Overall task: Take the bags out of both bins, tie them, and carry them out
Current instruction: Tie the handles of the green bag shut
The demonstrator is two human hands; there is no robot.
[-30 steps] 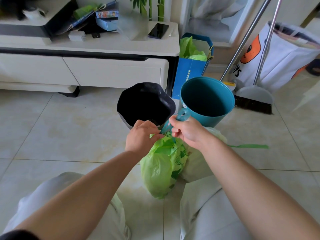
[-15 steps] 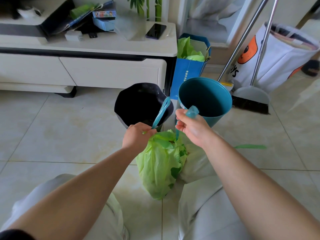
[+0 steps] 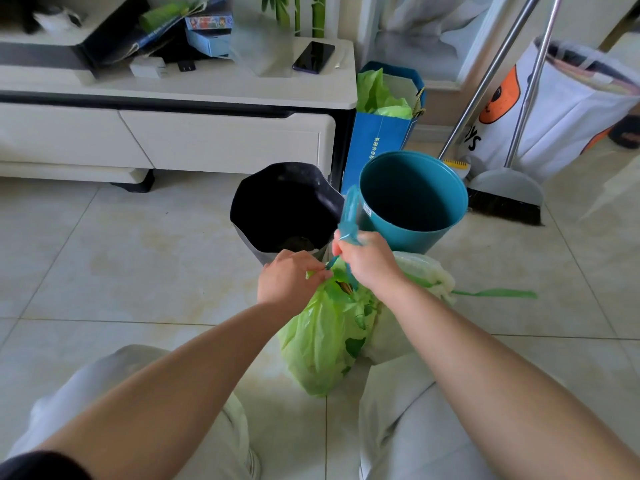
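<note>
**Tying the green bag: the knot could slip or the film could tear**

Pulling on the drawstring is where I see the risk. The green bag point(image 3: 322, 344) sits on the floor between my knees, its mouth gathered but, as far as I can judge, not yet knotted. If I tug the teal drawstring point(image 3: 349, 216) too hard the thin film at the neck may rip; if I let one end go slack the loop may slide out and the mouth will open again, spilling what is inside. The bag also leans with nothing steadying its base, so a sideways pull could tip it over.

My left hand point(image 3: 289, 277) is closed at the bag's neck, fingertips pinched on the gathered plastic and the lower end of the string. My right hand point(image 3: 367, 261) is clenched around the drawstring, whose free end stands up above the fist.

Just beside the green bag, under my right forearm, lies the pale second bag point(image 3: 426, 275) with a green tie point(image 3: 495, 292) trailing across the floor; I cannot tell whether it is knotted. Beyond my hands stand the two bins, touching or nearly so: the black bin point(image 3: 287, 206) and the teal bin point(image 3: 412, 192), both with their bags out. A broom and dustpan point(image 3: 505, 192) lean further back.
</note>
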